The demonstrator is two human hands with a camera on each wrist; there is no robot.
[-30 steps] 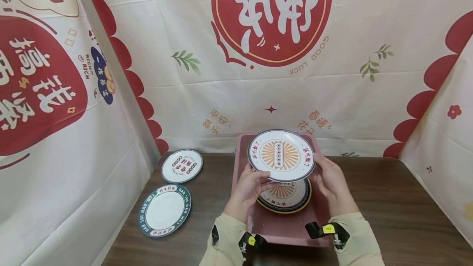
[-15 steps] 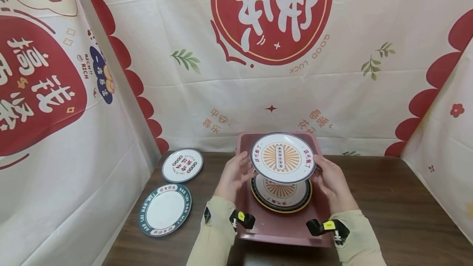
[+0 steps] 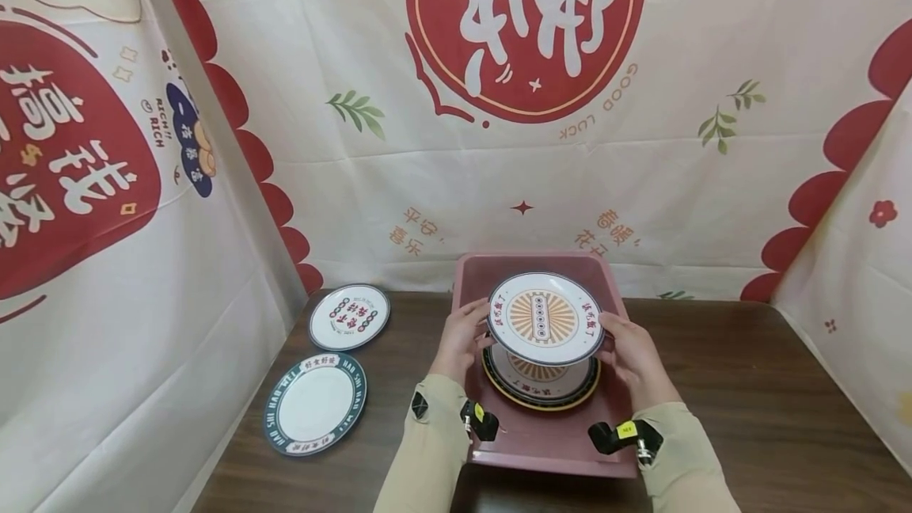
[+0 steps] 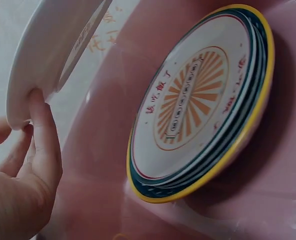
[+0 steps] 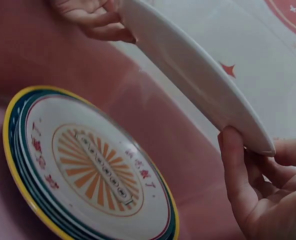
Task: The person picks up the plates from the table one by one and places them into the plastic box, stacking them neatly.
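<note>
A white plate (image 3: 545, 318) with an orange sunburst and a dark blue rim is held level above the stack. My left hand (image 3: 458, 339) pinches its left edge, fingers under the rim in the left wrist view. On the opposite edge my right hand (image 3: 636, 359) grips it, with fingers (image 5: 233, 155) against the underside. Below, a stack of plates (image 4: 193, 100) sits in the pink tray (image 3: 549, 450); its top plate bears the same sunburst, and the lowest has a yellow rim. The held plate covers the back of the stack in the head view.
On the brown wooden table (image 3: 720, 386), left of the tray, lie a small white plate with red lettering (image 3: 350, 317) and a larger green-rimmed plate (image 3: 316, 404). Printed white cloth (image 3: 356, 180) hangs at the back and on both sides.
My left hand let go of the plate's front left edge, moved left, then took hold of its left side. The plate has come down a little, closer to the stack.
</note>
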